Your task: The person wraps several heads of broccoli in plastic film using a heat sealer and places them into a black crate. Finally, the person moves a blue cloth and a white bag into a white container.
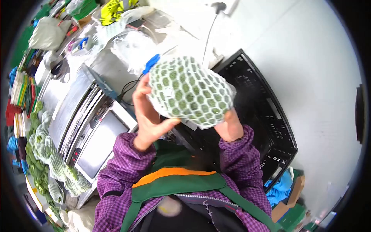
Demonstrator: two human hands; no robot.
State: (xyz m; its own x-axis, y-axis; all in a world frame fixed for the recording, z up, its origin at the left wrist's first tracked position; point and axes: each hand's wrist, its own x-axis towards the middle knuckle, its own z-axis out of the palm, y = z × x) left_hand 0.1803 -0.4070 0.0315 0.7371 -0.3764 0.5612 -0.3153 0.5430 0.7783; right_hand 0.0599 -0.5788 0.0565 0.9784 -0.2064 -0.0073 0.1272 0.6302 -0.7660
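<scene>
In front of my chest is a bulky green vegetable bundle in a white foam net, with clear film showing at its edges. My left hand grips its left end, thumb along the lower edge and fingers up the side. At the lower right end, my right hand supports it, the fingers hidden behind the net. Both hands hold the bundle above the near side of a black plastic crate. A blue strip shows just past its upper left edge.
To the left stands a metal tabletop machine with a pale flat plate. Beyond it lie several net-wrapped green vegetables. Clear plastic bags and a black cable lie farther back. Blue plastic and cardboard sit at lower right.
</scene>
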